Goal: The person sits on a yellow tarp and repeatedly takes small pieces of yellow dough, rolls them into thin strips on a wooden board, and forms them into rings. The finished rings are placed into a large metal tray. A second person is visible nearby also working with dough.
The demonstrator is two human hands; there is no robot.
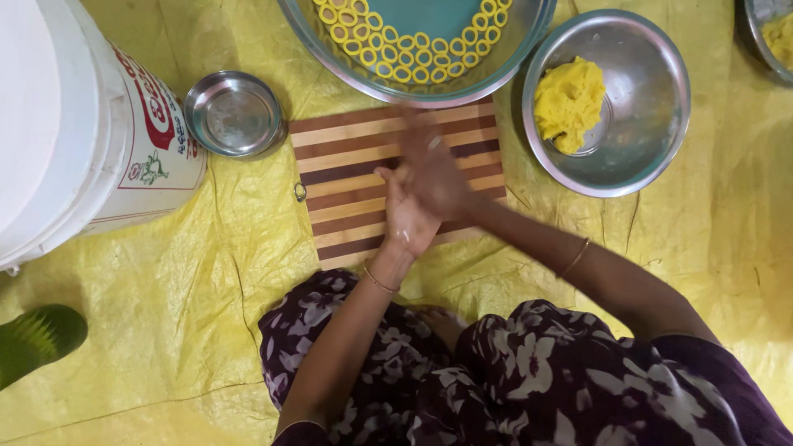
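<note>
Over the striped wooden board [363, 153] the left hand [406, 216] and right hand [436, 169] are pressed palm to palm, the right lying blurred over the left, so whatever may sit between them is hidden. Just beyond the board a large steel tray [504, 62] of yellow dough rings [396, 58] is cut off by the top edge. To the right a steel bowl [644, 149] holds a yellow dough lump [567, 101]; to the left stand a small empty steel bowl [233, 113] and a white bucket [83, 140], partly out of view, all on a yellow sheet [165, 314].
</note>
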